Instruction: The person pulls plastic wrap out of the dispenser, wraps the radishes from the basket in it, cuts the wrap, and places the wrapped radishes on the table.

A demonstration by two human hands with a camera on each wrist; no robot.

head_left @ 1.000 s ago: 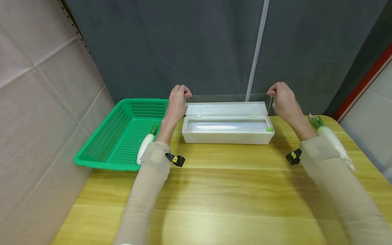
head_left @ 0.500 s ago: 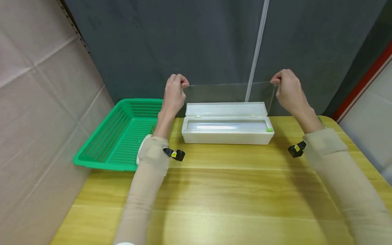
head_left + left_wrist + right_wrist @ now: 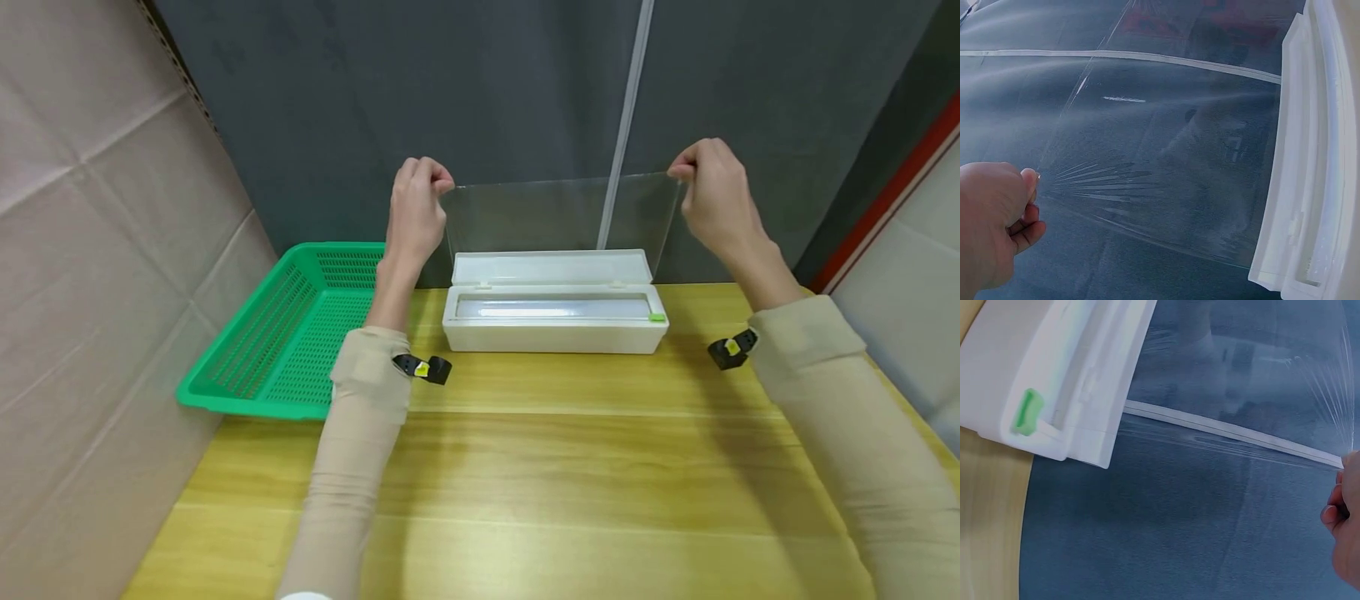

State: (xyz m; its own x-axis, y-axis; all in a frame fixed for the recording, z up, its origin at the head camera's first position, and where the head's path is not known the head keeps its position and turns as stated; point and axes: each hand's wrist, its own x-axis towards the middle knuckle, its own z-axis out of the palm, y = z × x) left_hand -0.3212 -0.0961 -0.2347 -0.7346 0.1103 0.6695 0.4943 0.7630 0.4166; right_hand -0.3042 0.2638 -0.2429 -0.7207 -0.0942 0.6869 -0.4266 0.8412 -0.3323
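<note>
Clear plastic wrap [image 3: 525, 215] stretches upright between my two raised hands, running up from behind the white wrap dispenser [image 3: 555, 338]. My left hand [image 3: 415, 210] pinches the wrap's upper left corner. Creases fan out from those fingers in the left wrist view, where the film [image 3: 1166, 194] looks taut. The upper right corner is pinched by my right hand [image 3: 717, 198], with similar creases in the wrap [image 3: 1310, 381] in the right wrist view. The dispenser's lid [image 3: 555, 267] stands tilted back, and a green slider [image 3: 657, 317] sits at its right end.
A green plastic basket [image 3: 300, 408] lies left of the dispenser, partly behind my left forearm. Behind the wooden table [image 3: 555, 467] hangs a dark grey curtain [image 3: 420, 92] with a pale strip [image 3: 628, 108]. A pale wall covering [image 3: 112, 292] borders the left side.
Both hands have risen and spread slightly apart, drawing out a taller sheet of wrap. My forearms now cover the white radishes seen earlier in the basket and at the right.
</note>
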